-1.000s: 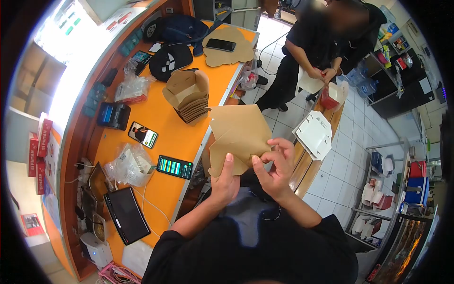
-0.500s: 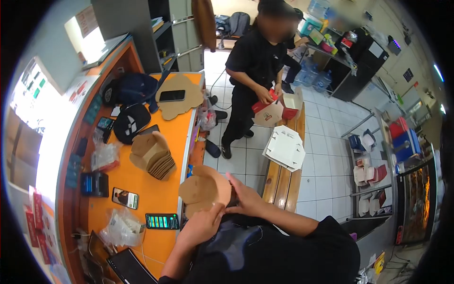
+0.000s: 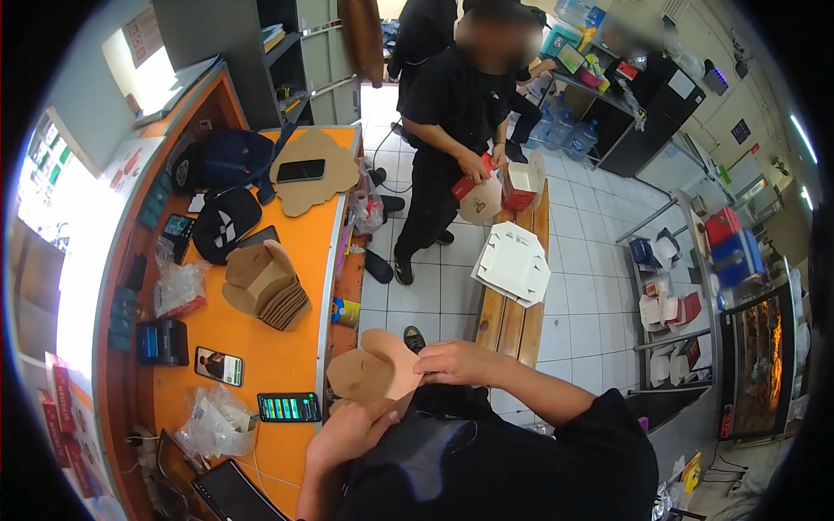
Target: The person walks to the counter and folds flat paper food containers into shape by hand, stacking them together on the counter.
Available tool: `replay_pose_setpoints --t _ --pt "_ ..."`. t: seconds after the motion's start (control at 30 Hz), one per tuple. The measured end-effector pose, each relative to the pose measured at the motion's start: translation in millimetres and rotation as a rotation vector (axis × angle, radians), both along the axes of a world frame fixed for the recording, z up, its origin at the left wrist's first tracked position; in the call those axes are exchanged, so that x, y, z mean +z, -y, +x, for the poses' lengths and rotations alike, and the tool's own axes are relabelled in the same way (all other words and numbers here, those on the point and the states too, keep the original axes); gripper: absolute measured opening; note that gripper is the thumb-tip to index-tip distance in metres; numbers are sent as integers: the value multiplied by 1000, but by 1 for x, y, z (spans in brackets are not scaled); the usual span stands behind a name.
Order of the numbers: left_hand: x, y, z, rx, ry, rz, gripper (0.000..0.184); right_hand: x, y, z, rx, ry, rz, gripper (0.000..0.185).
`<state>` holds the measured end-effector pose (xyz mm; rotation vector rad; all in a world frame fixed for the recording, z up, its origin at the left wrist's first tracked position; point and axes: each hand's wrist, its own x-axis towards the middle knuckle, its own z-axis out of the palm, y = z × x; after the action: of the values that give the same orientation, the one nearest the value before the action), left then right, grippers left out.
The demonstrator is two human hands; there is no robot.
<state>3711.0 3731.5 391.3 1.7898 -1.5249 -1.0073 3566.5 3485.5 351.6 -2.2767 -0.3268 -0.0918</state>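
A brown cardboard food box [image 3: 360, 375], partly folded with its flaps standing up, is between my two hands in front of my body. My left hand [image 3: 354, 432] grips its near edge, thumb on top. On the right side, the fingers of my right hand [image 3: 455, 361] pinch the raised flap. A nested stack of folded brown boxes [image 3: 268, 286] rests on the orange table [image 3: 287, 356] to the left.
Phones [image 3: 288, 407], a plastic bag [image 3: 217, 421], a black cap [image 3: 224, 227] and a flower-shaped cardboard sheet [image 3: 317, 195] lie on the table. Across from me a person [image 3: 456, 113] folds a red box beside a wooden bench [image 3: 508, 326] holding flat white box blanks [image 3: 512, 265].
My right hand has gone from flat against the box's side to pinching its flap. My left hand has shifted lower left. Another person in black now shows behind the co-worker.
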Motion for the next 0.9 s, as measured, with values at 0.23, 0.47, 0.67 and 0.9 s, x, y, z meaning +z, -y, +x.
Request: replay_pose_setpoints --t 0.23,0.47,0.67,0.9 --pt "57 24 -3 187 176 175 79 21 -15 24 265 45 -306 15" --pt "28 19 -29 549 -155 -82 30 33 -17 36 286 207 -157 15" --pt "9 -4 -33 868 -209 -145 19 -10 -41 40 -10 249 280 20" --pt "5 -24 -20 831 -275 -218 15 -5 -65 43 -136 248 432 15"
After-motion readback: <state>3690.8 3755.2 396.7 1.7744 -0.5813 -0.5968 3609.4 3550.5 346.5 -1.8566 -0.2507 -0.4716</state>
